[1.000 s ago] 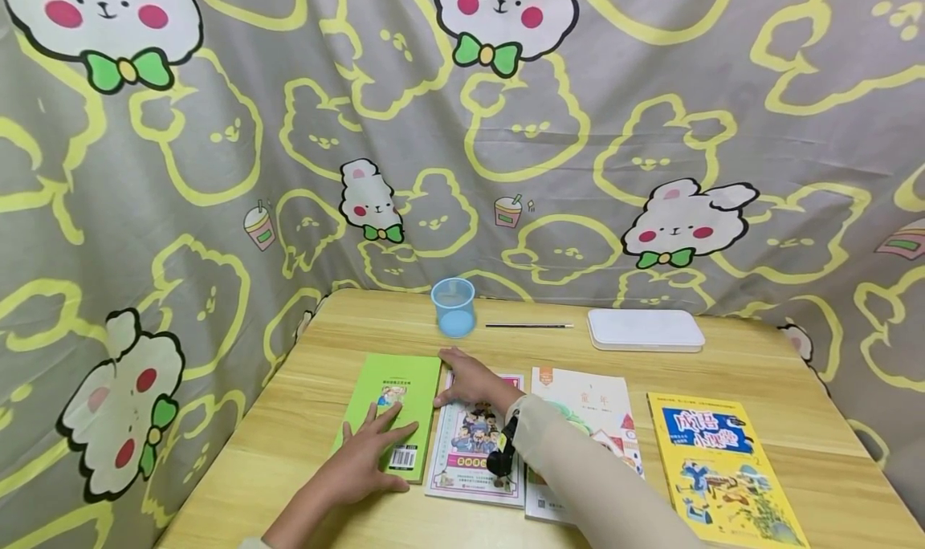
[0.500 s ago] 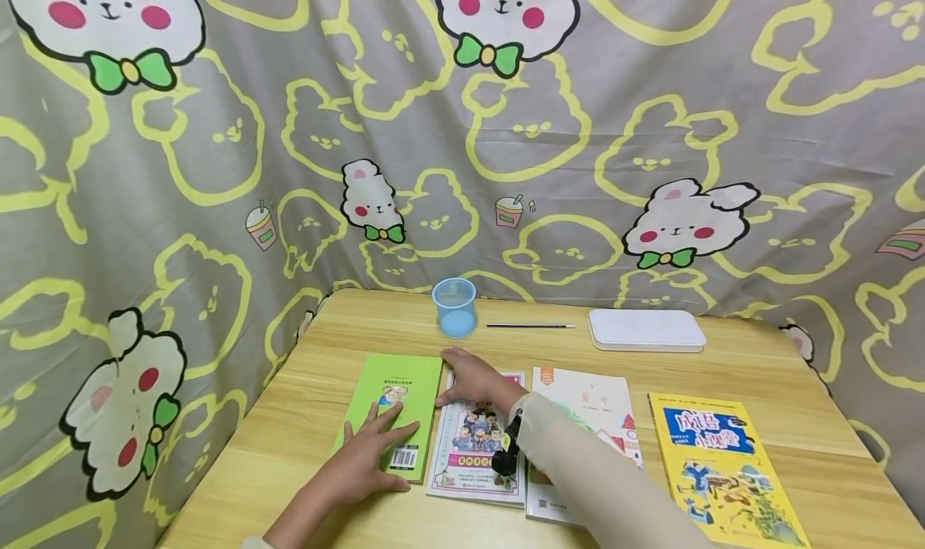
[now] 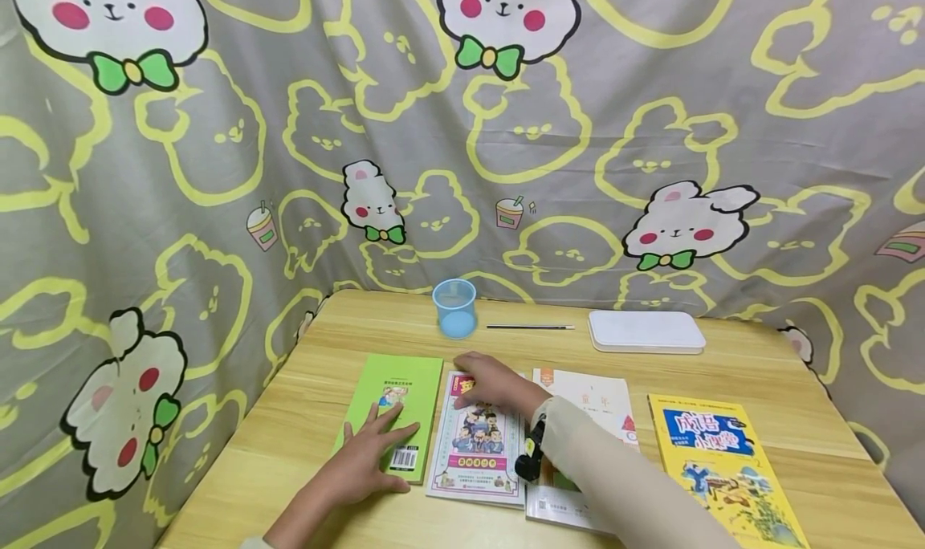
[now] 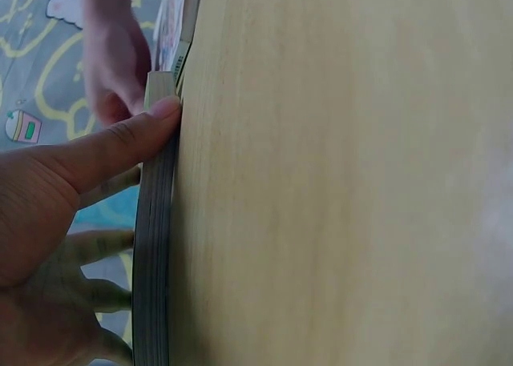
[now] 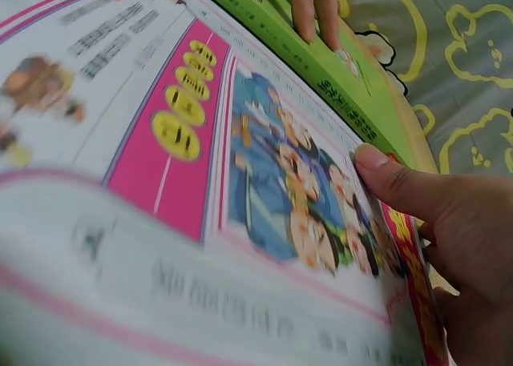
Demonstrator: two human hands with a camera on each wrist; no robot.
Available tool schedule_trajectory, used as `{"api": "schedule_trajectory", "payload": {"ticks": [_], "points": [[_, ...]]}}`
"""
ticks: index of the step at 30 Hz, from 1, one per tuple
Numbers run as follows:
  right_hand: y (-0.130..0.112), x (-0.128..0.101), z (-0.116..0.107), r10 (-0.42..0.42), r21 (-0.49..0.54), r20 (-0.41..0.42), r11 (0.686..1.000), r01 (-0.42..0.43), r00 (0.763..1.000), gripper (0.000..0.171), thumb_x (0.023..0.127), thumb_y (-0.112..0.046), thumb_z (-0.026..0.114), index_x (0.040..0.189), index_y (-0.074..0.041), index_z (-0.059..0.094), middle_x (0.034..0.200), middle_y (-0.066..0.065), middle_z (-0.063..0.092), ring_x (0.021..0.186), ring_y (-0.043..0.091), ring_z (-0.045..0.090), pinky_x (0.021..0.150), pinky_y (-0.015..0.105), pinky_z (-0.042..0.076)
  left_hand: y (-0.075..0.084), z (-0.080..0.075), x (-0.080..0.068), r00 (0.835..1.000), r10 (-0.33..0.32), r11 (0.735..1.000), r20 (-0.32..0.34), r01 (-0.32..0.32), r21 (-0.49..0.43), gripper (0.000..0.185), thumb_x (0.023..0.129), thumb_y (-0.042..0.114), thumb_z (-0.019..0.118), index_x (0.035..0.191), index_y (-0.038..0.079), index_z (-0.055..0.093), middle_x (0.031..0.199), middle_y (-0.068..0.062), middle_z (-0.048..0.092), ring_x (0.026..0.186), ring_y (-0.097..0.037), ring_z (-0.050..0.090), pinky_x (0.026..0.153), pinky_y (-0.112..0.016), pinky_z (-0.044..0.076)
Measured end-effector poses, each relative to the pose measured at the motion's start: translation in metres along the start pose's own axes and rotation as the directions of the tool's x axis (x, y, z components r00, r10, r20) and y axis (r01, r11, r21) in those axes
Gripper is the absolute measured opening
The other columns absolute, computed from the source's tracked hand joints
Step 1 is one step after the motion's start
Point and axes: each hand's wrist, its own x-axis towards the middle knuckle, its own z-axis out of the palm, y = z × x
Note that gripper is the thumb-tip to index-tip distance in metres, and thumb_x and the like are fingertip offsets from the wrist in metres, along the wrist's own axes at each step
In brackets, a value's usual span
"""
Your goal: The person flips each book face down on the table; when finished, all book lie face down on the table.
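Observation:
My left hand [image 3: 368, 457] lies flat with spread fingers on the near end of a green book [image 3: 396, 408] on the wooden table [image 3: 325, 348]. In the left wrist view its thumb [image 4: 120, 146] presses against the green book's edge [image 4: 152, 246]. My right hand [image 3: 491, 382] is at the top edge of a pink-bordered cartoon book [image 3: 473, 449], right of the green one. In the right wrist view the thumb [image 5: 401, 182] sits on the cartoon book's cover [image 5: 264, 182]. The other fingers are hidden past the edge.
A white book [image 3: 596, 396] and a yellow book [image 3: 723, 469] lie further right in the same row. Behind them stand a blue cup [image 3: 455, 308], a pencil [image 3: 530, 327] and a flat white box [image 3: 645, 330]. A rabbit-print curtain [image 3: 578, 132] surrounds the table.
My right hand has slid right, from the seam between the green and cartoon books onto the cartoon book's top edge. The left hand has not moved.

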Motion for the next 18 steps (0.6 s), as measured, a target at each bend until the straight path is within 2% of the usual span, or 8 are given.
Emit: {"api": "schedule_trajectory", "payload": {"ticks": [10,18], "points": [[0.018,-0.024,-0.012,-0.002,-0.066,0.007,0.998,0.003,1.000,0.085,0.085,-0.041,0.084,0.152,-0.004,0.049,0.155,0.013,0.049,0.142,0.034,0.048,0.115,0.048,0.043,0.000,0.000,0.000,1.000,-0.003,1.000,-0.001,0.003,-0.009,0.087,0.069,0.045,0.092,0.147,0.024,0.060,0.167,-0.016,0.030,0.152,-0.057,0.011,0.101,-0.089,-0.001],[0.034,-0.045,-0.024,0.018,-0.110,0.001,0.994,-0.018,1.000,0.079,0.085,-0.041,0.084,0.149,-0.006,0.053,0.155,0.014,0.049,0.142,0.037,0.047,0.114,0.052,0.043,0.000,0.001,0.000,1.000,-0.007,1.000,-0.002,0.007,-0.006,0.087,0.069,0.046,0.092,0.147,0.025,0.060,0.168,-0.014,0.029,0.152,-0.057,0.011,0.102,-0.089,0.000]]}}
